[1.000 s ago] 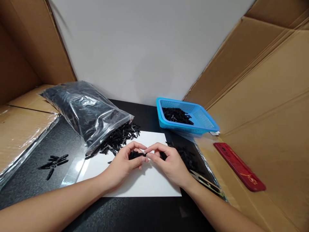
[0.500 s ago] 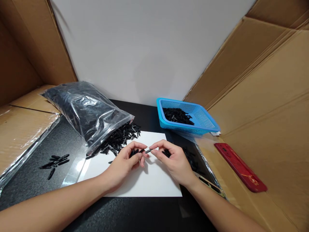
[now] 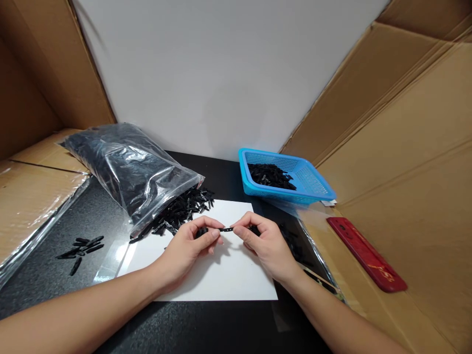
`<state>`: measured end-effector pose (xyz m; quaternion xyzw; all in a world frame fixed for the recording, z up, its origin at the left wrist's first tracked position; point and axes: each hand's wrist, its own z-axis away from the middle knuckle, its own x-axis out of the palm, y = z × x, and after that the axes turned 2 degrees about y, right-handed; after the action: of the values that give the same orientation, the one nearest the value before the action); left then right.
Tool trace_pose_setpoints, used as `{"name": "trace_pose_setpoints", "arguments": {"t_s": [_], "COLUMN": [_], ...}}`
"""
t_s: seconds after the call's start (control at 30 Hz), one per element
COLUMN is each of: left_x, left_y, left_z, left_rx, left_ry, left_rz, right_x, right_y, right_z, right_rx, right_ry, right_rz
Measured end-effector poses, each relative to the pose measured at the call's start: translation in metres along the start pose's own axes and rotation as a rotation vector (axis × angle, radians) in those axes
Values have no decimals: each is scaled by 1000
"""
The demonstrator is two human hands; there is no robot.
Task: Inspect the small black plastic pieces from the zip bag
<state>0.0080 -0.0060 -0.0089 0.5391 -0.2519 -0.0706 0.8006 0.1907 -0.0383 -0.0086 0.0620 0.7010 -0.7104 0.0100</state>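
Between my two hands is a small, narrow black piece (image 3: 226,229), held level above a white sheet (image 3: 217,275). My left hand (image 3: 193,243) pinches its left end between thumb and fingers. The right end sits in the pinch of my right hand (image 3: 260,241). What exactly the piece is I cannot make out; small light spots show along it. Just beyond my left hand, a heap of similar black pieces (image 3: 184,209) spills from the mouth of a clear plastic bag (image 3: 129,167). More dark pieces lie partly hidden behind both hands.
A blue basket (image 3: 309,196) holding black pieces stands at the back right. Several loose black pieces (image 3: 81,248) lie on the dark tabletop (image 3: 121,327) at left. At right, a red case-like object (image 3: 367,255) rests on cardboard (image 3: 398,172). Cardboard walls flank both sides.
My left thumb and fingers have closed onto the black piece, which was tilted in my right fingertips and is now level between both hands.
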Motion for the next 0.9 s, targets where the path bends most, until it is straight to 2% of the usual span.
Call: {"name": "trace_pose_setpoints", "arguments": {"t_s": [0.17,0.37,0.43,0.63,0.8,0.9], "left_x": [-1,0,0,0,0,-2], "left_y": [-1,-1,-1,-3,-2,-2], "left_z": [1,0,-1,0,1,1], "left_rx": [-9,-17,-15,15,58,89], "left_ry": [-24,-6,-1,3,-2,-11], "left_rz": [34,29,21,-21,-68,-88], "right_x": [3,2,1,2,2,2], "right_y": [1,-8,-10,-8,-8,-9], "right_z": [0,-2,-3,-1,2,4], "right_rx": [103,254,270,185,-118,-239], "right_ry": [-43,-123,-139,-112,-100,-95], "right_rz": [-172,-516,-549,-331,139,294]}}
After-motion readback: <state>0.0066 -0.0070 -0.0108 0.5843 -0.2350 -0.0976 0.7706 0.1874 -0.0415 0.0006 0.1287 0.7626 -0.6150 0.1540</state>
